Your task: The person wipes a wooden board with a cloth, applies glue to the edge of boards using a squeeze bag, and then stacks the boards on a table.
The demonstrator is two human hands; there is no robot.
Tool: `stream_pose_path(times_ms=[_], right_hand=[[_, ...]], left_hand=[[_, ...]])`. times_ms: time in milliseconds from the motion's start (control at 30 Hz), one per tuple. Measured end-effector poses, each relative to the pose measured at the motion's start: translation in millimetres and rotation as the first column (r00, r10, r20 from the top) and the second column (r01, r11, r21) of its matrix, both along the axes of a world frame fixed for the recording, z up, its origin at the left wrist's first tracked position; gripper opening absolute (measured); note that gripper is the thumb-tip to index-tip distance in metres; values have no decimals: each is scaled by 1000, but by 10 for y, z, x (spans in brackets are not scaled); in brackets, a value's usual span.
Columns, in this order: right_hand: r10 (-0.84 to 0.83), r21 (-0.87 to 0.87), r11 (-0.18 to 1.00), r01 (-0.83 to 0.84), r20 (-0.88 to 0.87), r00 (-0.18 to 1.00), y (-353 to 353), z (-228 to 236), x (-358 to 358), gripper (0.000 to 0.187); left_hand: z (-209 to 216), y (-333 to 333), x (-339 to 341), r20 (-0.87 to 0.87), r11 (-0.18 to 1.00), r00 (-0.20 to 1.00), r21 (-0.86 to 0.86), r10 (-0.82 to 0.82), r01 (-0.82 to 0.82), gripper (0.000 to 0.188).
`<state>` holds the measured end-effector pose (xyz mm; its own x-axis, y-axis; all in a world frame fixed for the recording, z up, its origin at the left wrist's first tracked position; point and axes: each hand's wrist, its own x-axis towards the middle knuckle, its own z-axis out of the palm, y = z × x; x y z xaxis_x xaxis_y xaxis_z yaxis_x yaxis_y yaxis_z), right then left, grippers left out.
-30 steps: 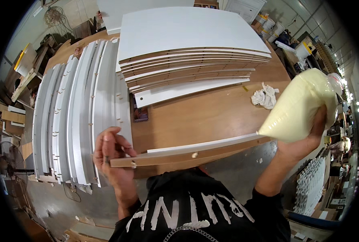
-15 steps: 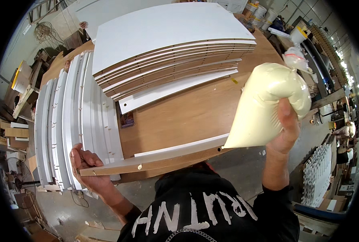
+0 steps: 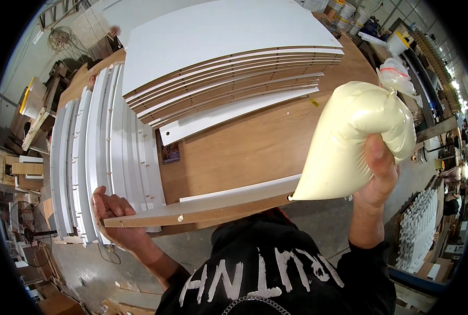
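My left hand (image 3: 116,214) is wrapped round the left end of a narrow white board (image 3: 229,208), whose brown edge faces me. A whitish blob of glue sits in that edge towards the left. My right hand (image 3: 378,176) grips a plump, knotted plastic bag of pale yellow glue (image 3: 344,134), with the thumb pressed into its side. The bag's pointed lower corner touches the dark hole near the right of the board's edge. Whether glue is coming out there cannot be made out.
Beyond the board, a brown worktable (image 3: 234,147) bears a stack of large white panels (image 3: 229,39). Upright white boards with small dowels (image 3: 108,152) stand along the left. A loose white strip (image 3: 239,118) lies before the stack. Another person's hand (image 3: 114,31) shows at the far left.
The glue bag's tip has come down onto the hole in the board's edge, from just beside it. My left hand keeps its hold on the board.
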<state>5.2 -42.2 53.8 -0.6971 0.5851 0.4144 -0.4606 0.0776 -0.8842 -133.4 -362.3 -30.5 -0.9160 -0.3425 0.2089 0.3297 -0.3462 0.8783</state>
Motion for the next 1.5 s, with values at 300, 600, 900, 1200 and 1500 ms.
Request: stream_pose_path(times_ms=[300,600,900,1200,1500], right_hand=[[-16,-1,1000,16,20,1000,0,-12,-5,51],[-45,63,997,44,27,999,15,-29,36,52],[-45,56,997,44,13,999,-30,-5,68,51],[-81,72,994,79,27,996,-71,32,86,51],[-98,98,991,95,29,995,-89,35,106,48]], left_hand=[[-56,-26,-14,-62,1000,998,-10,-26,25,29],[-48,-35,8,-48,999,998,28,-33,34,29],[26,3,67,-2,1000,1000,-18,25,-25,29],[35,-20,83,16,999,999,-11,50,-50,29],[14,-53,91,-11,1000,1000,5,22,-22,30]])
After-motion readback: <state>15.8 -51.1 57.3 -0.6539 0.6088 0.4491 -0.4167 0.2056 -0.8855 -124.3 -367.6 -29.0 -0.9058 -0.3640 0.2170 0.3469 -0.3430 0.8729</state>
